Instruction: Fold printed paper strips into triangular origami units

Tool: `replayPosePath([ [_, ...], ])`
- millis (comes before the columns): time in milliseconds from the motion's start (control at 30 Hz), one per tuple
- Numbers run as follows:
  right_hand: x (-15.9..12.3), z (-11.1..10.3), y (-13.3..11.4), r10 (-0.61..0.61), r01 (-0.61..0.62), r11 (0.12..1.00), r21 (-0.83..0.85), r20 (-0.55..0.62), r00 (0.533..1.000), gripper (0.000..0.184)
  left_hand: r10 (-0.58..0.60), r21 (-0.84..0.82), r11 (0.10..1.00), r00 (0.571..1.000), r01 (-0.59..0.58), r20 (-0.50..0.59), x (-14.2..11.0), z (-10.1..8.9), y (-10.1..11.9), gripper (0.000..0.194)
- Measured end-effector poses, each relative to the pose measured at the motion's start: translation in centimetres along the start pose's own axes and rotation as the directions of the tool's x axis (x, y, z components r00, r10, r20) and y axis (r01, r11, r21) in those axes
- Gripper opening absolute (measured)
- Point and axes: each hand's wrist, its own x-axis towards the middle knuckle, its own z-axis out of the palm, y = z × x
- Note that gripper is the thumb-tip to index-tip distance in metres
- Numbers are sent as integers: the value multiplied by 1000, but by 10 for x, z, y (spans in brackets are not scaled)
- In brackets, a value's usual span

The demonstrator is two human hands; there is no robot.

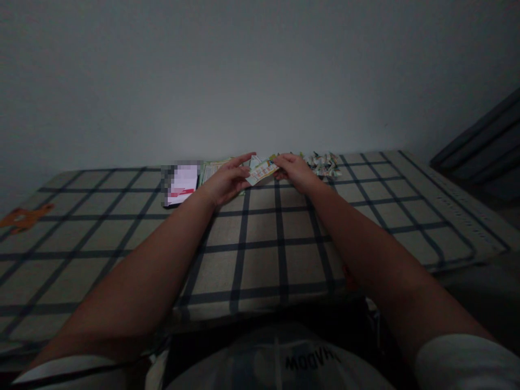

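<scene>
Between my two hands is a small printed piece of paper (263,172), white with green and yellow print and folded at an angle. My left hand (227,181) grips its left end, fingers pointing right. At its right end my right hand (296,169) pinches the paper between thumb and fingers. Just behind my left hand lie flat printed sheets with green edges (210,169). Beyond my right hand sits a cluster of small folded paper pieces (324,164), in white, green and dark tones.
A phone (182,184) with a lit screen lies left of my left hand. The checked tablecloth (260,233) covers the table, which meets a grey wall (260,81). An orange bear-shaped print (26,218) shows at the far left, and dark slatted furniture (483,138) stands at right.
</scene>
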Motion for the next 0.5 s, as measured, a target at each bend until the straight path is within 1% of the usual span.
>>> replayPosePath([
  [100, -3, 3, -2, -42, 43, 997, -63, 20, 999, 27, -24, 59, 998, 999, 22, 41, 0, 1, -4, 59],
  [167, -5, 6, -5, -68, 72, 992, -101, 48, 997, 31, -52, 111, 993, 996, 44, 66, -1, 1, -8, 45],
  [233, -7, 9, -9, -94, 102, 986, -129, 63, 994, 36, -56, 152, 987, 996, 44, 75, -1, 2, -12, 31],
  [267, -8, 10, -10, -104, 112, 984, -139, 66, 992, 38, -50, 163, 986, 996, 38, 72, -1, 2, -13, 28],
  [367, -9, 15, -12, -92, 101, 986, -133, 67, 993, 39, 4, 160, 987, 1000, -5, 6, 1, 4, -16, 29],
  [500, -8, 16, -9, -26, 35, 995, -94, 92, 995, 27, 113, 143, 985, 985, -94, -132, 5, 4, -19, 29],
])
